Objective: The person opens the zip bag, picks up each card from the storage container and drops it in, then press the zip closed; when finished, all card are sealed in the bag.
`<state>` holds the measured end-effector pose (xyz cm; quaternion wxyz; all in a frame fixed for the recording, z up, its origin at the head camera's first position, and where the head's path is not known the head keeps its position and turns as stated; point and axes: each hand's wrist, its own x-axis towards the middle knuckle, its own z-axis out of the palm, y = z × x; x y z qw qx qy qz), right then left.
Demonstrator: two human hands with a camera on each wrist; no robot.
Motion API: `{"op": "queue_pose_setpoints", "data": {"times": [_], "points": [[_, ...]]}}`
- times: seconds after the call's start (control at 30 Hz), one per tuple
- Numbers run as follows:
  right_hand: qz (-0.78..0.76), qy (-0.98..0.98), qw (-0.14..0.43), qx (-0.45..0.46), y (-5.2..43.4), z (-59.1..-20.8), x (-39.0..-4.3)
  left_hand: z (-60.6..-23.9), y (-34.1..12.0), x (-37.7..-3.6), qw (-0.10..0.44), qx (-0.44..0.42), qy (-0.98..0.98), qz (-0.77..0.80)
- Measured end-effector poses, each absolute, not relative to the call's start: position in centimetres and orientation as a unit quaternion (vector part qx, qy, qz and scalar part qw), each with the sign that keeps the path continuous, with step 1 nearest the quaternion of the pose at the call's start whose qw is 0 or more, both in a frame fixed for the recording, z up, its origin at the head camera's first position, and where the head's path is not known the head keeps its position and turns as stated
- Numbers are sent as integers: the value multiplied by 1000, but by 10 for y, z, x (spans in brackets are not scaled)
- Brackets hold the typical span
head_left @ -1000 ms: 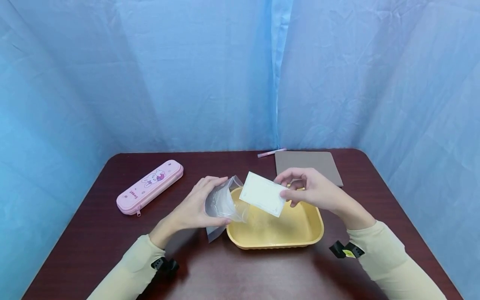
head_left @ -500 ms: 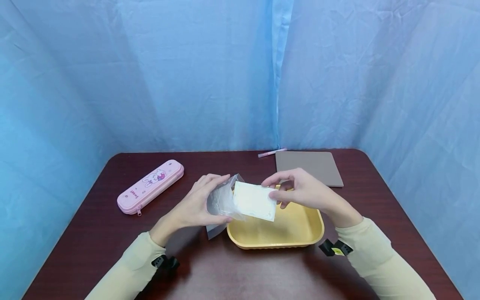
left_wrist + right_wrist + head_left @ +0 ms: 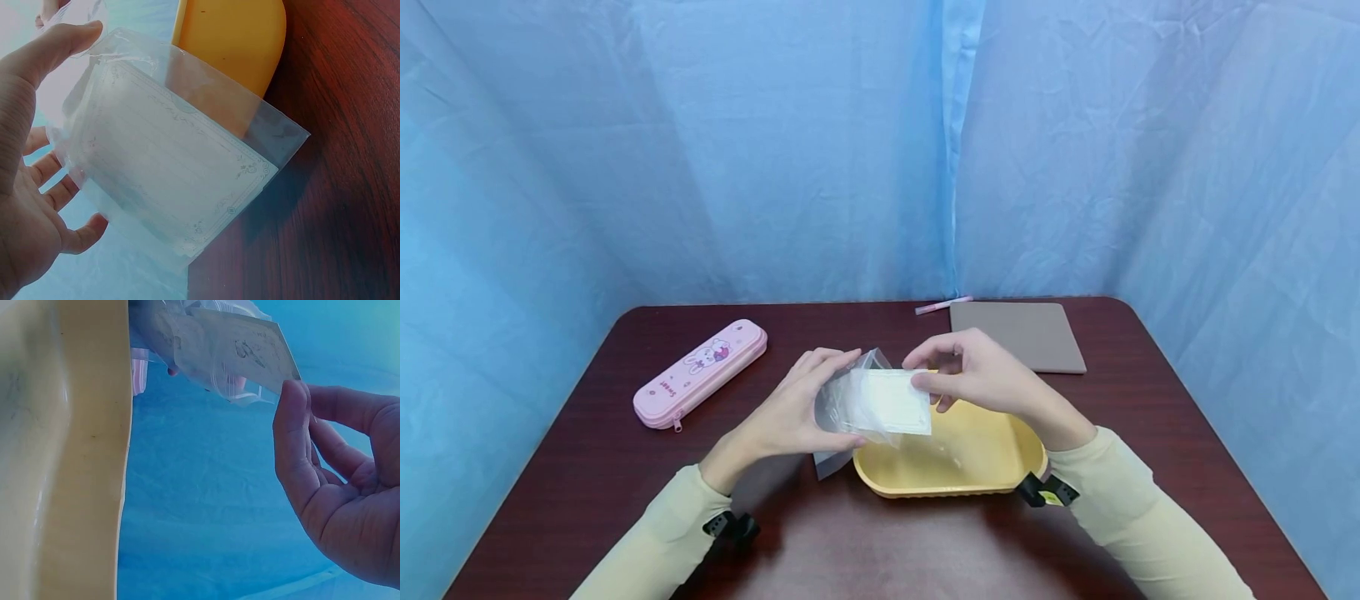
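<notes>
My left hand [image 3: 820,402] grips a clear plastic bag [image 3: 833,454] by its mouth, thumb on top and fingers below, just left of a yellow tray [image 3: 992,475]. My right hand [image 3: 923,372] pinches the right end of a white card [image 3: 891,402] with a printed border. Most of the card is inside the bag. In the left wrist view the card [image 3: 169,169] shows through the bag [image 3: 275,134], with my left hand [image 3: 44,162] at the mouth. The right wrist view shows my right hand [image 3: 306,403] at the card's corner [image 3: 250,347], above the tray [image 3: 69,456].
A pink pencil case [image 3: 700,373] lies at the left of the dark red table [image 3: 587,467]. A brown pad [image 3: 1017,336] and a pink pen [image 3: 943,306] lie at the back. Blue curtains close the table in on three sides.
My right hand has moved left with the card, sliding it from above the tray into the bag. My left hand has kept the bag in place.
</notes>
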<state>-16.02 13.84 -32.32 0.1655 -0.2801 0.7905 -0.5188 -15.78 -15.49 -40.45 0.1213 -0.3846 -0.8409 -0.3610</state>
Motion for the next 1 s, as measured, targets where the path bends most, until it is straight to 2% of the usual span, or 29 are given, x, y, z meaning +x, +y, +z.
{"op": "queue_pose_setpoints", "data": {"times": [0.53,1.0], "points": [[-560,784,139,-227,125,-323,-164,-402,-152,-157,121,-387,-838,-365],[-606,747,154,-225,121,-329,-163,-405,-153,-158,118,-384,-839,-367]]}}
